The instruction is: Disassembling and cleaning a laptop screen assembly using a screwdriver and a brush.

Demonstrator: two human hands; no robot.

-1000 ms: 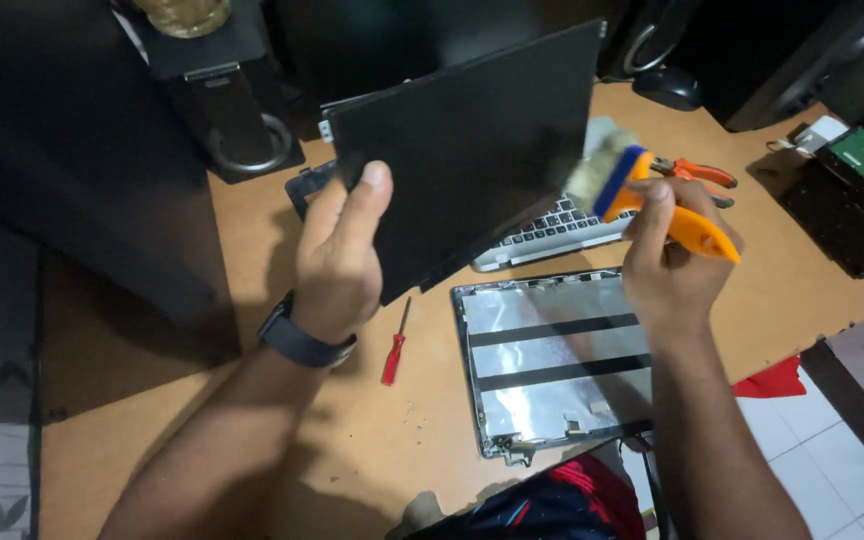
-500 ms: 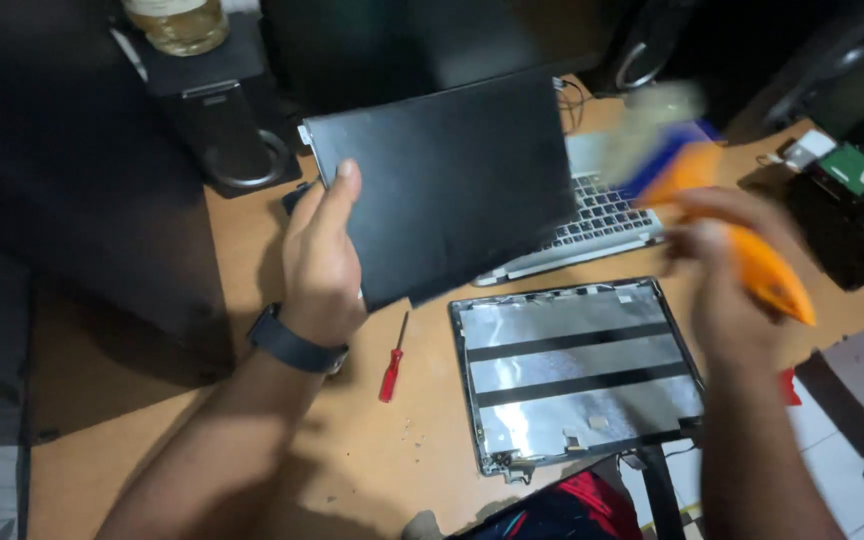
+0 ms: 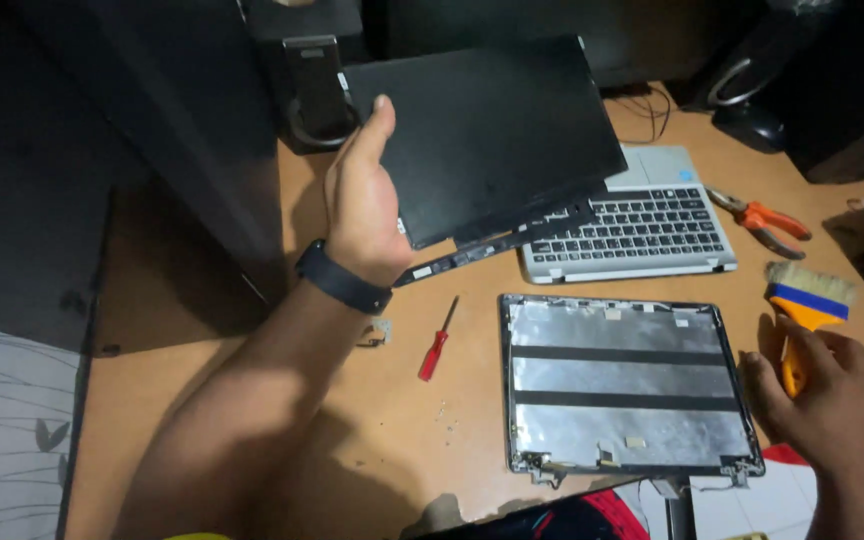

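1. My left hand (image 3: pixel 367 205) has its grip clenched on the lower left edge of the panel (image 3: pixel 487 130), a flat black screen, with the thumb up along its face. A dark band sits on that wrist.
2. The panel is raised off the table (image 3: pixel 202 400), tilted, and it hangs over the far left part of the keyboard (image 3: pixel 637 232).
3. A thin black strip (image 3: pixel 497 245) runs just under the panel's lower edge; from here I cannot tell whether it is attached to the panel or lying loose.
4. My right hand (image 3: pixel 837 410) grasps the orange handle of the brush (image 3: pixel 802 300), bristles pointing away from me, low over the table at the right.
5. The lid (image 3: pixel 627 385), silvery inside with two dark bands, lies flat between my hands, just beside the brush.
6. A red screwdriver (image 3: pixel 437 345) lies on the table left of the lid, below my left hand.
7. Orange pliers (image 3: pixel 762 220) rest to the right of the keyboard.
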